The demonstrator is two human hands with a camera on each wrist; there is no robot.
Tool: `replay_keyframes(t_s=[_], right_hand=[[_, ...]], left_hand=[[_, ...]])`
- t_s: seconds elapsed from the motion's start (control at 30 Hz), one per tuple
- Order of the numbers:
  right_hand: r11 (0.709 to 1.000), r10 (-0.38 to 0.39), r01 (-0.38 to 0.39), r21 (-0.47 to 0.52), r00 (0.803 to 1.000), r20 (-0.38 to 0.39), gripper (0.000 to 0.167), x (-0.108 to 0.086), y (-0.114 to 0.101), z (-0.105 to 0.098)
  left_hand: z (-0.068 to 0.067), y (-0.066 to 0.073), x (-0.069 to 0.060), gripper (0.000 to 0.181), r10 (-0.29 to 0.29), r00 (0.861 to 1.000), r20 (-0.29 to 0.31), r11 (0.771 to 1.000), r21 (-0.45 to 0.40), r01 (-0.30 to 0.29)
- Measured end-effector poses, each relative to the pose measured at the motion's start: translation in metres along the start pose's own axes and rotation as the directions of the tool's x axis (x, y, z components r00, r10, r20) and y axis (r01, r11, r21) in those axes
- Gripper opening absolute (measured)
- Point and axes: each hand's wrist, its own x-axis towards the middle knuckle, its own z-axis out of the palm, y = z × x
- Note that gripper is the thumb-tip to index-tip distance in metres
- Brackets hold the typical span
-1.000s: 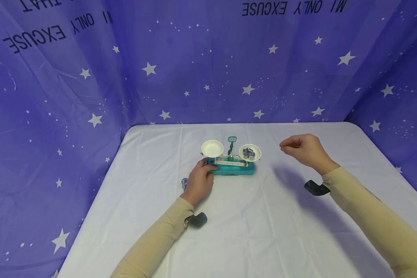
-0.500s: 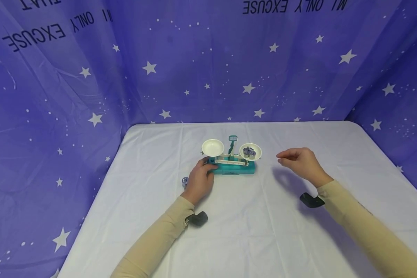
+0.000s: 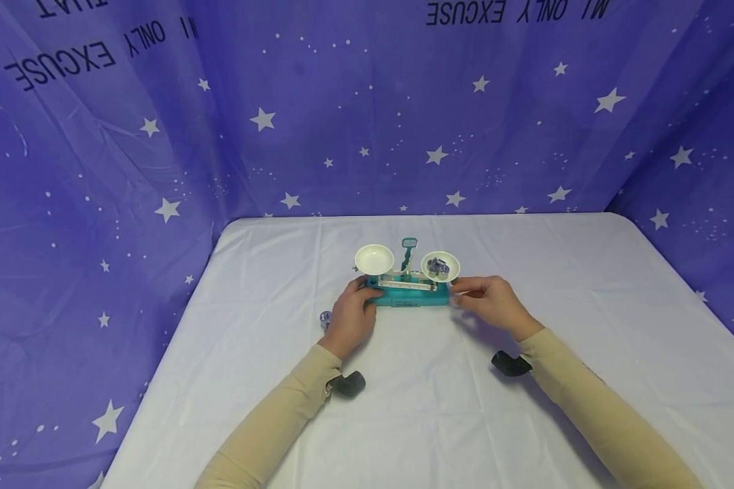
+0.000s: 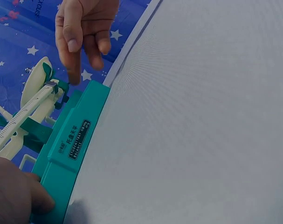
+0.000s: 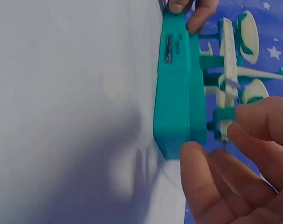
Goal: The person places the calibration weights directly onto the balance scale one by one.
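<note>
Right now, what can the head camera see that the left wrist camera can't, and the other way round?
Only the head view shows weights in a pan, more metal by the left hand, and the sleeves. Only the left wrist view shows the label clearly enough to read. Both show the scale, left hand, right hand, cloth and curtain.

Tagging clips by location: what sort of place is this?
Probably a staged tabletop recording booth: a white-covered table bordered on three sides by purple star-print cloth, with a small teal tray balance on it. The wider room isn't shown.
</note>
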Motion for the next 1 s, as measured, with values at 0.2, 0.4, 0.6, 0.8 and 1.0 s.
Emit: replay_keyframes(t_s=[0.2,0.4,0.6,0.8,1.0], right_hand=[[0.999,0.024,-0.024,0.033,1.000,0.010,0.029,0.002,0.000,0.016],[0.996,0.033,-0.029,0.082,0.999,-0.040,0.029,0.005,0.002,0.029],[0.998,0.022,-0.018,0.056,0.996,-0.084,0.027,0.007,0.005,0.038],[1.000,0.009,-0.008,0.012,0.992,-0.123,0.027,0.009,0.012,0.042],[0.999,-0.047,0.043,-0.029,0.990,-0.133,0.025,0.011,0.020,0.046]], left_hand=[[0.000,0.000,0.000,0.028,0.009,1.000,-0.008,1.000,0.007,-0.009],[0.000,0.001,0.000,0.028,0.026,1.000,-0.012,1.000,0.010,-0.026],[0.000,0.002,0.000,0.028,0.015,1.000,-0.003,1.000,-0.001,-0.015],[0.001,0.001,0.000,0.029,0.014,1.000,0.006,1.000,0.005,-0.014],[-0.001,0.001,0.000,0.028,0.016,1.000,0.002,1.000,0.004,-0.016]])
